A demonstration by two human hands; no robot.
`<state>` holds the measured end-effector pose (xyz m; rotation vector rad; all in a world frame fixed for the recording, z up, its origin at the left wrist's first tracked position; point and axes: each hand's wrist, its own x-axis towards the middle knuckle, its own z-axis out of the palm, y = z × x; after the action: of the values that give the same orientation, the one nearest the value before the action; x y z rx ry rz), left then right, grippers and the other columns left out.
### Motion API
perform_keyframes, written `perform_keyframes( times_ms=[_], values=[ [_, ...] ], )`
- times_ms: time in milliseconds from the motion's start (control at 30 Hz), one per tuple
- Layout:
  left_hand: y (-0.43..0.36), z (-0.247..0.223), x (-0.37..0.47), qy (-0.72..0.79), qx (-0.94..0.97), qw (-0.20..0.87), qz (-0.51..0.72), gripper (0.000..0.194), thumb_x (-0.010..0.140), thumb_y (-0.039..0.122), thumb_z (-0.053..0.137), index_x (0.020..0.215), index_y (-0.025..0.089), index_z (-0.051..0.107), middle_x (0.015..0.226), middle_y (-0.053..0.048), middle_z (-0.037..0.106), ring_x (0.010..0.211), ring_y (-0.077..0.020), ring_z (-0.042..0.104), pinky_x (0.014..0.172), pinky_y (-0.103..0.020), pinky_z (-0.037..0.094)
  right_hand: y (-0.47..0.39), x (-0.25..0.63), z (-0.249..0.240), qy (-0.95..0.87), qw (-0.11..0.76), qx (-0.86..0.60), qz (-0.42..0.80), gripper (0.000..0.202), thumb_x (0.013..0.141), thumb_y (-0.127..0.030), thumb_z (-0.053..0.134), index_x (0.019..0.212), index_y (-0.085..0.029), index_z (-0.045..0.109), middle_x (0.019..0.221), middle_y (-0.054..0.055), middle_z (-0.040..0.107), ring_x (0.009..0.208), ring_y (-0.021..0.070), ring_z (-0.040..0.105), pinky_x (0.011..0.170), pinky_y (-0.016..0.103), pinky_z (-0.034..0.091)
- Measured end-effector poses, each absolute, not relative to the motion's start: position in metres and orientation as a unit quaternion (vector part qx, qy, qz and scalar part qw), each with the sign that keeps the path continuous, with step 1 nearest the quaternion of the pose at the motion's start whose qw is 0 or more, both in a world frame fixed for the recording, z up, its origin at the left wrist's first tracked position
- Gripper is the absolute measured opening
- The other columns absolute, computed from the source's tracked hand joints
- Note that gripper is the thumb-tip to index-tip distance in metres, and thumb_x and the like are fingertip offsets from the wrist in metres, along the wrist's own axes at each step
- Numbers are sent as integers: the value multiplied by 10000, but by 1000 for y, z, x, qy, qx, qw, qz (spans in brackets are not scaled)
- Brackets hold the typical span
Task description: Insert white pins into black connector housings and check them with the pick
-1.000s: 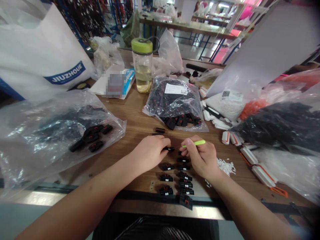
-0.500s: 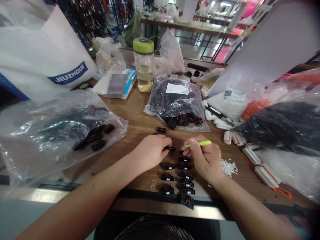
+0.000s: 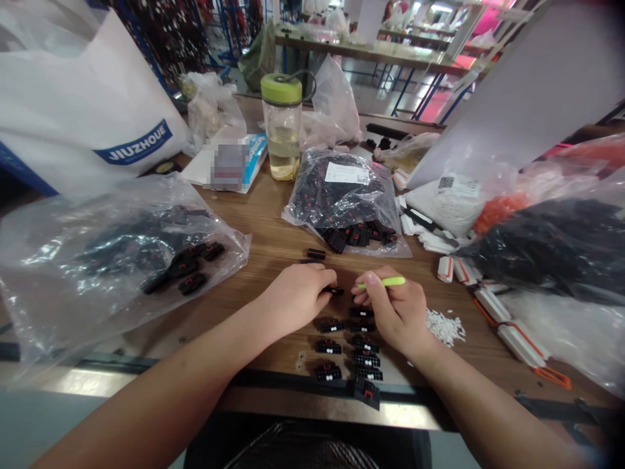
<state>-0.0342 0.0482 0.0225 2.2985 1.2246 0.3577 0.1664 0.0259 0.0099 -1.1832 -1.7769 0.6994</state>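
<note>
My left hand is closed on a small black connector housing, which pokes out past the fingertips. Pinched in my right hand is a thin tool with a yellow-green handle; its tip is hidden by the fingers. The two hands are close together but apart. Below them, black connectors stand in two columns, a left one and a right one, most with white dots on the face. To the right of my right hand lies a pile of small white pieces.
A clear bag of black connectors lies ahead, another bag on the left. Behind stands a bottle with a green lid. White and orange parts and more plastic bags line the right side. The table's front edge is near.
My right hand has shifted slightly left, bringing the yellow-green tool closer to the connector in my left hand. My left hand has stayed in place.
</note>
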Motion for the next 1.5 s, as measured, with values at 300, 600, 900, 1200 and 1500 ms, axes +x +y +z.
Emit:
perform_keyframes(
  times_ms=[300,600,900,1200,1500],
  values=[
    [48,23,-34,451,851,243,117,113,866,126,611,941,169,683,907,-55,682,863,-228,658,796,-354,502,27,166,10,-716,428,-474,282,232,988,-279,510,847,-175,662,729,9,694,541,95,668,519,199,541],
    [48,24,-33,452,854,234,108,100,876,134,609,934,166,684,901,-53,682,855,-218,657,796,-345,506,26,167,9,-712,440,-474,273,226,986,-262,517,847,-171,670,726,3,691,537,86,663,517,189,533],
    [48,27,-32,453,856,231,99,92,875,131,613,930,154,683,910,-56,687,877,-232,663,813,-361,517,26,168,9,-744,417,-456,255,212,991,-227,501,842,-178,644,737,-4,678,554,81,657,557,198,519],
    [48,24,-34,453,852,239,109,113,866,145,621,957,162,686,920,-54,694,880,-232,664,822,-366,517,25,169,17,-827,360,-396,174,172,976,-184,487,863,-186,617,699,1,661,586,116,646,591,248,494],
    [47,27,-35,459,853,225,102,84,863,140,602,898,163,675,863,-46,669,802,-216,648,745,-340,494,24,171,10,-770,418,-433,213,156,968,-177,519,877,-185,646,740,-10,696,585,96,678,598,222,530]
  ],
)
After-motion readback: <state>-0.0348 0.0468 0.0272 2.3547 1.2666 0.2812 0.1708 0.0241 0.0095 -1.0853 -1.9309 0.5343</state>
